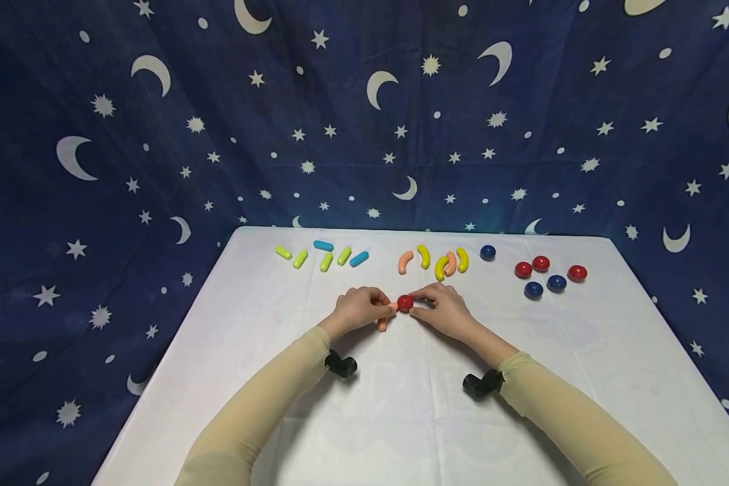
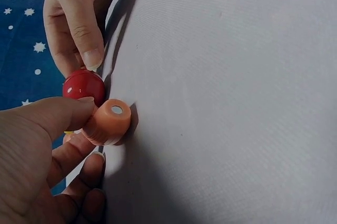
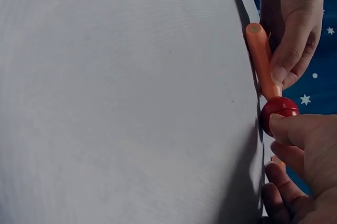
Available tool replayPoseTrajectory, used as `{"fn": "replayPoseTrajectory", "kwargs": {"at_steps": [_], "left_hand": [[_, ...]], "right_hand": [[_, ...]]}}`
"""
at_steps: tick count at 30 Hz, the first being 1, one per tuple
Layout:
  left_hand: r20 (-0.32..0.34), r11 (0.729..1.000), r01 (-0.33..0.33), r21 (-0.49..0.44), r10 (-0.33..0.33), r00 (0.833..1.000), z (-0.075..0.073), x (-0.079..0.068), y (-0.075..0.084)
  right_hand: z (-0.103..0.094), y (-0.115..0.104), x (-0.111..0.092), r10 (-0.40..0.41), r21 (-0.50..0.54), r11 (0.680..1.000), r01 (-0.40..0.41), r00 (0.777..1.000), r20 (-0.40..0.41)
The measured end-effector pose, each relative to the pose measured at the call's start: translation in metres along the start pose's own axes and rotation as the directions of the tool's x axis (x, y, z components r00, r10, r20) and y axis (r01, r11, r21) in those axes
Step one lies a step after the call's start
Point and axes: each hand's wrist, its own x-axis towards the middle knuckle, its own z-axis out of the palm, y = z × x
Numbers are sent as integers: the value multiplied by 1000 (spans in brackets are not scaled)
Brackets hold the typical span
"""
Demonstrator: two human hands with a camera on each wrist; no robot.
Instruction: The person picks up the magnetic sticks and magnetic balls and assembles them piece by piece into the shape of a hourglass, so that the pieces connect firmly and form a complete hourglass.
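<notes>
Red ball point(image 1: 405, 303): between the two hands, near the middle of the counter point(image 1: 364, 418), on the near side of the loose pieces.
Right hand point(image 1: 442, 310): pinches the ball from the right, thumb on the near side, fingers on the far side.
Left hand point(image 1: 360, 308): grips the orange curved piece point(image 1: 382, 325) between thumb and fingers, close to its far right end.
Ball to orange piece: the ball sits at the piece's far right end, and in the right wrist view the two appear to touch; whether they are joined cannot be told.
Long axis: the orange piece slants from that end toward the near left, its near end jutting out below the left hand and showing a pale round spot in the left wrist view.
Nearer hand: each has its own piece in its fingers; the ball lies just right of the left fingertips.
Far left group: four green sticks point(image 1: 300, 258) and two blue sticks point(image 1: 359, 258).
Far middle group: three yellow curved pieces point(image 1: 423, 256) and two more orange curved pieces point(image 1: 405, 262).
Far right group: three other red balls point(image 1: 577, 273) and three dark blue balls point(image 1: 556, 283), one of these nearer the yellow pieces.
</notes>
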Motion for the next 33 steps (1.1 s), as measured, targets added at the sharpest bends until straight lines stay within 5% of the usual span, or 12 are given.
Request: {"fn": "replayPoseTrajectory", "kwargs": {"at_steps": [8, 14, 19, 28, 33], "left_hand": [[5, 1000, 8, 12, -8, 1000, -5, -3, -4], [-56, 992, -29, 123, 36, 998, -7, -10, -5], [-53, 992, -59, 112, 66, 996, -7, -11, -8], [-41, 992, -88, 94, 92, 995, -7, -12, -12], [-49, 991, -86, 105, 91, 995, -7, -11, -11]], "right_hand": [[-19, -2, 17, -25, 102, 995, 21, 999, 37], [-32, -2, 47, -75, -58, 996, 72, 996, -50], [-34, -4, 76, -112, -210, 973, 96, 991, -67], [-26, -6, 109, -176, -413, 890, 192, 981, 76], [-24, -6, 117, -154, -424, 886, 187, 982, 110]]}}
